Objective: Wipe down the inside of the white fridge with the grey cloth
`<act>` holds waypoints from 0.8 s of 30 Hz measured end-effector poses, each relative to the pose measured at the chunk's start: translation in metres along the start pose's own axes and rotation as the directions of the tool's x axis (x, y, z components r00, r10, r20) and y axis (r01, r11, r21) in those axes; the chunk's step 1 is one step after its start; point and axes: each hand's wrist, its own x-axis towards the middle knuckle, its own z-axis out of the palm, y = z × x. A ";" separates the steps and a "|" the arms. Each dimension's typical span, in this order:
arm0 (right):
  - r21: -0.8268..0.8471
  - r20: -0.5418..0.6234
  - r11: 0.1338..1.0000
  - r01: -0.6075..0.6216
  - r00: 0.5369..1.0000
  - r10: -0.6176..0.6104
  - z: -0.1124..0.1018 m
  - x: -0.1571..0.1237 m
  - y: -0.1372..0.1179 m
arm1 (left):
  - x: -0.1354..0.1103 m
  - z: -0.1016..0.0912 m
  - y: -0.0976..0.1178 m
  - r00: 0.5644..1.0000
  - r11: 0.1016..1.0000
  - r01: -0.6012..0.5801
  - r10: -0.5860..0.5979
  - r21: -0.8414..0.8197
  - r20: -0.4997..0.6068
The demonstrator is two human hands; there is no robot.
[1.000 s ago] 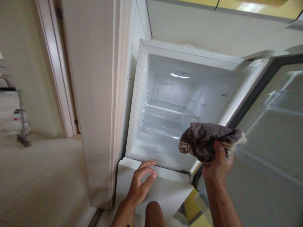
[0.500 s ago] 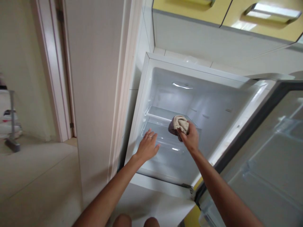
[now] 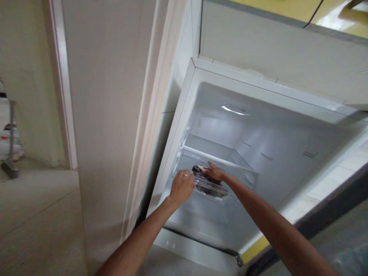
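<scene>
White moulded plastic lines the open fridge compartment [image 3: 276, 153], lit by a lamp strip [image 3: 235, 111] in its ceiling. Its door [image 3: 330, 214] hangs open at the right, showing only a dark seal edge. Yellow cupboards [image 3: 258, 5] sit above, and a pale wall panel [image 3: 109, 115] stands to the left.

Inside, a clear shelf [image 3: 212, 147] spans the back. Just below it is a clear drawer [image 3: 244, 180], bare apart from the cloth.

The cloth [image 3: 199, 170] is dark brown-grey knit with a cream patch, bunched into a wad. It lies in the drawer near its front left, and part of it shows through the transparent front. It looks light, soft and limp, so it would crush to any shape and would not slip. A handful gathered at the middle of the wad is the surest hold, since a loose corner would let it unfurl.

The drawer looks thin, stiff and smooth. It probably flexes or cracks under a hard push, so its front rim is the place to steady it.

The right hand [image 3: 215, 174] is closed over the top of the cloth, fingers curled down into it. The left hand [image 3: 181, 188], wearing a ring [image 3: 185, 175], has its fingers half bent against the drawer's front left edge. Whether it grips the rim or only rests there cannot be told.

No brand, label or writing can be read anywhere.
</scene>
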 end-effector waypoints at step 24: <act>-0.173 0.468 0.749 0.639 0.723 -0.509 0.091 0.117 -0.016 | 0.005 0.058 -0.021 0.879 0.965 -0.094 0.195 0.243 -0.435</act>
